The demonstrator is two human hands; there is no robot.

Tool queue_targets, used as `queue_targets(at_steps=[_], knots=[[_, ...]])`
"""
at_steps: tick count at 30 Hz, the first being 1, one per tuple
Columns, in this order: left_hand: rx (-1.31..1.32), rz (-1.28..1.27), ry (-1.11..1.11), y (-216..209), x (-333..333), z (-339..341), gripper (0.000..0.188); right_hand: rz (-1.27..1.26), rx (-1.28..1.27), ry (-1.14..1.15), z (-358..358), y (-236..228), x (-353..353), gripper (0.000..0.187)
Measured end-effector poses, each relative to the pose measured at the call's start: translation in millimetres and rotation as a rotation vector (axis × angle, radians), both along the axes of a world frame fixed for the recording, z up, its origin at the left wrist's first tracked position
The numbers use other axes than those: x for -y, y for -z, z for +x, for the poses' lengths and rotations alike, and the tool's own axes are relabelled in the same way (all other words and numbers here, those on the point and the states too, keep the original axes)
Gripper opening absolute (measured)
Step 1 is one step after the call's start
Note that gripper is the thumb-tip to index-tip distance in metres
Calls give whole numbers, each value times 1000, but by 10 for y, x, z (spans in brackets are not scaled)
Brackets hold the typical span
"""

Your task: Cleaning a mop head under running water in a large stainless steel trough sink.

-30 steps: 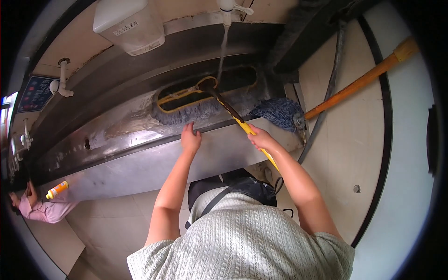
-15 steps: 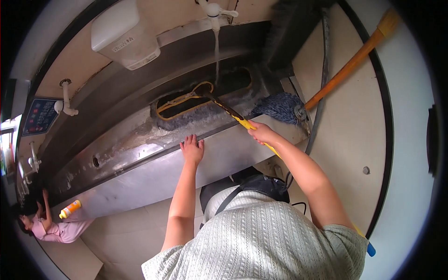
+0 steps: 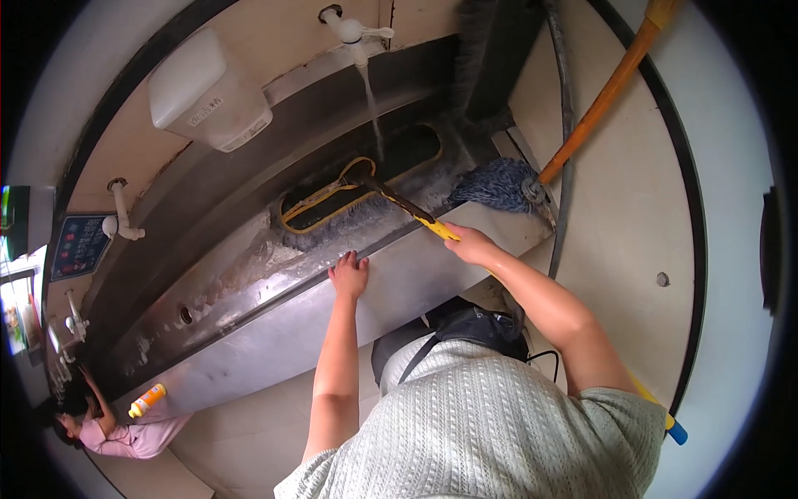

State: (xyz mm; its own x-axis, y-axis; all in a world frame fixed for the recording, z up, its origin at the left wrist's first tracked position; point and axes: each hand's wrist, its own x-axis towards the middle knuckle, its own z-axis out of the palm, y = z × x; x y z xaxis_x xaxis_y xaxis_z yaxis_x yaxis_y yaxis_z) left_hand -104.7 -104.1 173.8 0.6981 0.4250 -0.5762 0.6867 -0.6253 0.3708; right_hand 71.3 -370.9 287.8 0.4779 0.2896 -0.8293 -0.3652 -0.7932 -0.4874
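My right hand (image 3: 470, 246) is closed round the yellow handle of a flat mop (image 3: 436, 227), whose shaft runs back under my right arm to a blue end. The mop's wide head, with grey fringe (image 3: 328, 226) and yellow edging, lies in a long metal trough sink (image 3: 241, 279). My left hand (image 3: 349, 274) rests on the sink's front rim, holding nothing, its fingers slightly bent over the edge. Water runs from a white tap (image 3: 353, 32) into the trough just beyond the mop head.
A blue-grey string mop (image 3: 495, 185) with a wooden handle leans at the sink's right end, beside a grey hose (image 3: 568, 108). A white box (image 3: 208, 91) hangs on the wall. Far left, a person in pink (image 3: 129, 437) reaches into the sink near a yellow bottle (image 3: 147, 400) on the rim.
The whole view has shifted a little. My left hand's fingers are more bent on the rim. My right hand keeps its grip, and the mop head lies in about the same place.
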Motion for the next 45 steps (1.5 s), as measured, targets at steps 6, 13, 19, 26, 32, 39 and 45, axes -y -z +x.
queue_targets(at_steps=[6,13,19,26,32,39,45], knots=[[384,-188,-339,767,-535,-14,59,81,-167,129,-303,-384,393,61],[0,279,-608,1643,-1252,236,86,11,-236,261,-485,-606,901,61],[74,-376,-1053,2163,-1589,150,73,34,-294,243,-415,-1037,1075,62],[527,-716,-1197,1358,-1727,381,34,122,-335,304,-171,-868,1230,62],[676,-382,-945,-96,-1438,1714,36,139,-294,375,14,-992,1274,60],[704,-43,-537,-1191,-1243,2720,48,237,-289,492,35,-1377,1416,55],[680,73,-438,-1977,-648,3179,50,271,-289,584,-42,-1494,1614,54]])
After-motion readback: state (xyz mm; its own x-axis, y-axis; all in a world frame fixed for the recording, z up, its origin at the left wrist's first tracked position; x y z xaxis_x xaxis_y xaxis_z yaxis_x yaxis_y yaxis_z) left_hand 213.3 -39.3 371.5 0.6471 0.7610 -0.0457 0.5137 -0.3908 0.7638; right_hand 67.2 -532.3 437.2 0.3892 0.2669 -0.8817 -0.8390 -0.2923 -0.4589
